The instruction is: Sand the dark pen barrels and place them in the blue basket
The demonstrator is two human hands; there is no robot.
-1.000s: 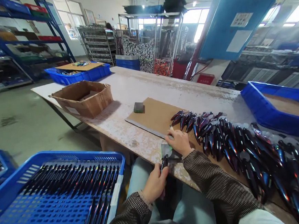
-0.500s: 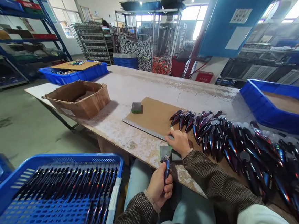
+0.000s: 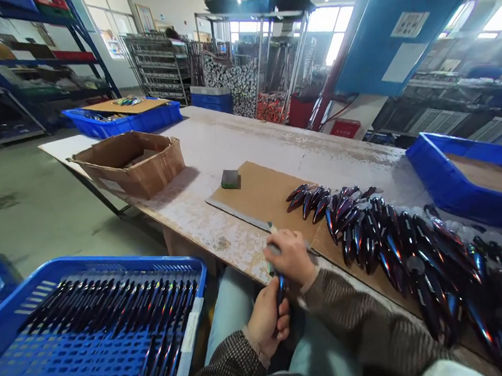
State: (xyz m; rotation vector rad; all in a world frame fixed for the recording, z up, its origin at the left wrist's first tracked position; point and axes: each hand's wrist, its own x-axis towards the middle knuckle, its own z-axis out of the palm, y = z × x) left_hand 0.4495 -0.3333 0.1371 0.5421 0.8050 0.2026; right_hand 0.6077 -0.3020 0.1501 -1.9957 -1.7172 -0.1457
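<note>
Piece (image 3: 281, 290) of dark, glossy finish stands nearly upright in the closed left hand (image 3: 264, 320), just off the near edge of the table (image 3: 251, 139), as I follow from my remote post. Its upper end lies by the right hand (image 3: 292, 258), which hangs just above the left thumb, closed around a slim pale-tipped object (image 3: 272, 227) whose far part is hidden; whether that object touches the piece, I cannot tell. To do this close work well, I judge, I should hold the left grip firm, leave the upper end exposed and let the right hand bear lightly, sparing the shiny surface. The left forearm, in a checked sleeve (image 3: 232, 357), rises from below, thumb uppermost; the right comes in from the lower right, wrist bent and fingers curled, its sleeve blurred.

At lower left, a blue basket (image 3: 128, 259) holds a row of similar pieces (image 3: 116, 300). On the table, a brown board (image 3: 263, 184) bears a heap of like dark pieces (image 3: 385, 235) at right and a grey block (image 3: 230, 178) near its left edge. Beyond sit a cardboard box (image 3: 158, 169), a blue tray (image 3: 433, 179) at right, another blue tray (image 3: 158, 116) at far left, then metal racks (image 3: 157, 65).
</note>
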